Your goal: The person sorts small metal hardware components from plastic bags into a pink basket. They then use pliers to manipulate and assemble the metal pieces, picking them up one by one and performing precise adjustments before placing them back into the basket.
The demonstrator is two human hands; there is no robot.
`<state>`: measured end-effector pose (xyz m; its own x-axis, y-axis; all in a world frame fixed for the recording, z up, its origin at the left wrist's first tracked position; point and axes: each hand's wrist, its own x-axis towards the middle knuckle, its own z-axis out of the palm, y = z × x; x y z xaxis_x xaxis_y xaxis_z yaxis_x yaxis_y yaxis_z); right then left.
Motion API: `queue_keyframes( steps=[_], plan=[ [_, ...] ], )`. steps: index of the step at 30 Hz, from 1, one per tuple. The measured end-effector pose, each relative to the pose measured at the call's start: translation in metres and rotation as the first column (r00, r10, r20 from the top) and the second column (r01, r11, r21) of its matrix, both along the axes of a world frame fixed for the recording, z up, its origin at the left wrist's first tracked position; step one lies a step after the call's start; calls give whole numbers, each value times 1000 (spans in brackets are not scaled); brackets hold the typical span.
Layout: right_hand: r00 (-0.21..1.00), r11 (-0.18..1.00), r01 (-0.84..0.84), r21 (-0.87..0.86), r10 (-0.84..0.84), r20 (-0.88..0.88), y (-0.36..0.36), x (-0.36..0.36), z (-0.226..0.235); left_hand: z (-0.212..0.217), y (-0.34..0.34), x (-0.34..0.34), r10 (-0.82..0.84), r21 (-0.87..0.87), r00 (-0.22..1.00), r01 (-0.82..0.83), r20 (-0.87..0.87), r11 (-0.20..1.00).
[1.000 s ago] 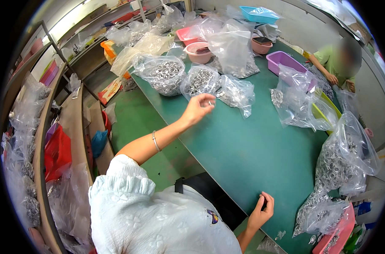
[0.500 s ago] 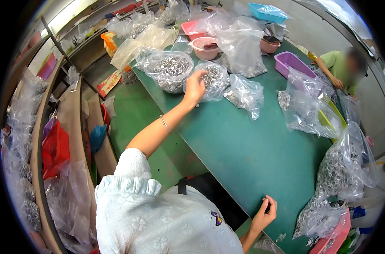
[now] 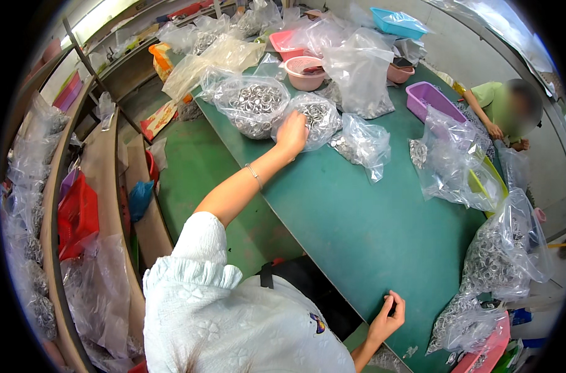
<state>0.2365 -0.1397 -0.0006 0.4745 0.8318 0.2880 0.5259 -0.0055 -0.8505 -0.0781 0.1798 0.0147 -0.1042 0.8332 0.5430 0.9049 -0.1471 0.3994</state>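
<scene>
My left hand (image 3: 293,132) reaches over the near edge of an open clear plastic bag of silvery metal rings (image 3: 319,114). Its fingers curl down at the rings, and their tips are hidden, so what they pinch cannot be seen. A bigger bag of metal rings (image 3: 258,102) stands to its left. On the right side lies a small clear bag of flat silvery pieces (image 3: 352,147). By the table's near edge my right hand (image 3: 387,316) rests with fingers curled and thumb near the fingertips. Anything inside that grip is too small to make out.
The green table (image 3: 363,230) holds pink bowls (image 3: 305,79), a purple basket (image 3: 427,98) and large bags of metal parts (image 3: 494,252) on the right. Across it sits another person (image 3: 503,105). Shelves (image 3: 99,168) with bags and a red basket (image 3: 79,217) line the left.
My left hand has turned and lowered, its fingers now curled down at the bag's rings instead of raised above its edge. My right hand has hardly moved.
</scene>
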Motion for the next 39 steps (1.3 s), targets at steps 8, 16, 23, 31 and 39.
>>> queue_keyframes(
  steps=[8,16,23,31,39],
  plan=[
    [998,1000,7,-9,-8,-65,0,-3,3,12,-15,0,-290,334,918,193,271,923],
    [1000,1000,-2,-3,2,4,0,-1,0,17,-9,3,-277,286,906,187,320,940],
    [999,1000,-13,-9,13,43,-1,-1,0,19,-4,6,-281,191,791,210,543,959],
    [999,1000,-19,18,19,48,-2,1,-5,21,-1,2,-257,186,836,189,485,964],
    [1000,1000,5,-28,-5,1,-1,-1,0,22,2,5,-255,163,772,196,583,967]
  ],
)
